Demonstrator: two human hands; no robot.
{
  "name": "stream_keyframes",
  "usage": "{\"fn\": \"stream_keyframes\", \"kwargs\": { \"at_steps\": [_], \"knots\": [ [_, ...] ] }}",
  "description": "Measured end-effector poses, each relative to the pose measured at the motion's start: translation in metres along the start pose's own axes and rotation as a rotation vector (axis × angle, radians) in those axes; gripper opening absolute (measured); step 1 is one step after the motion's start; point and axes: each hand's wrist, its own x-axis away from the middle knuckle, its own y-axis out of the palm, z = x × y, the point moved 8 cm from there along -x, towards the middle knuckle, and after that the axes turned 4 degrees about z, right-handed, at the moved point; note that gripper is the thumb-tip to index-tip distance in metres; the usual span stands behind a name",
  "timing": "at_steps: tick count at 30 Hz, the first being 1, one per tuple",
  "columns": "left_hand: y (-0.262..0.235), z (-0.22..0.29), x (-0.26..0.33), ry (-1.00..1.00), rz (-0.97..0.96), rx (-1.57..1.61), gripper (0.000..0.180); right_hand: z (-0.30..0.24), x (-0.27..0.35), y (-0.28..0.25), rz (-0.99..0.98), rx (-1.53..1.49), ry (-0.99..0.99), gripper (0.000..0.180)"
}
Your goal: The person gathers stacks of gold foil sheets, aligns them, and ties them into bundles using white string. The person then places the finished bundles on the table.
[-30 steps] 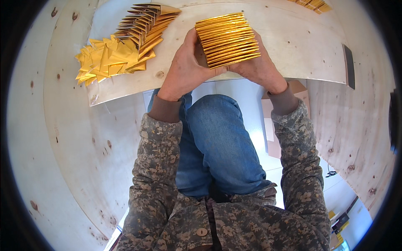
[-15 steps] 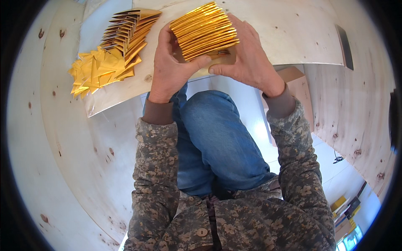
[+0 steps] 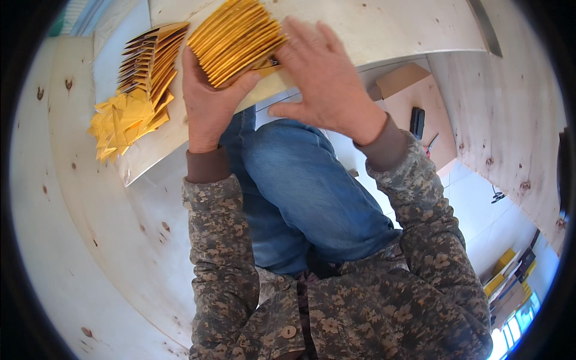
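Note:
A thick stack of gold, shiny folded paper pieces (image 3: 237,42) stands at the table's near side, its many edges facing me. My left hand (image 3: 210,105) is closed on its left and lower side, with the thumb along the near edge and the fingers partly hidden. My right hand (image 3: 327,84) is beside the stack's right end, fingers stretched out and thumb spread away. Its fingertips are slightly blurred, so I cannot tell whether they touch the paper. Left of my left hand lies a fanned row of similar gold folded pieces (image 3: 157,60), with a loose gold heap (image 3: 126,123) at its near end.
The pale wooden table (image 3: 396,27) curves across the top. Below its right side stands an open cardboard box (image 3: 414,96) with a black object (image 3: 417,123) and a red-handled tool (image 3: 427,151) on it. Wooden panels rise at both sides. My knees (image 3: 294,162) are under the table edge.
The stack and my left hand have shifted left in view. My right hand has come off the stack's side and opened its fingers. The view has turned, showing more of the cardboard box.

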Motion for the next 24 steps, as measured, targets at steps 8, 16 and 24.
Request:
{"fn": "stream_keyframes", "kwargs": {
  "at_steps": [8,16,24],
  "knots": [
    [-0.015,-0.009,-0.002,-0.035,0.096,-0.320,0.069,0.007,0.011,-0.012,0.115,-0.046,0.129,0.089],
    [-0.011,-0.010,0.001,-0.069,0.080,-0.134,0.071,0.006,0.016,-0.002,0.064,-0.101,0.183,0.091],
    [-0.013,-0.009,0.003,-0.064,0.098,-0.240,0.069,0.007,0.006,-0.008,0.142,-0.115,0.190,0.097]
  ]
}}
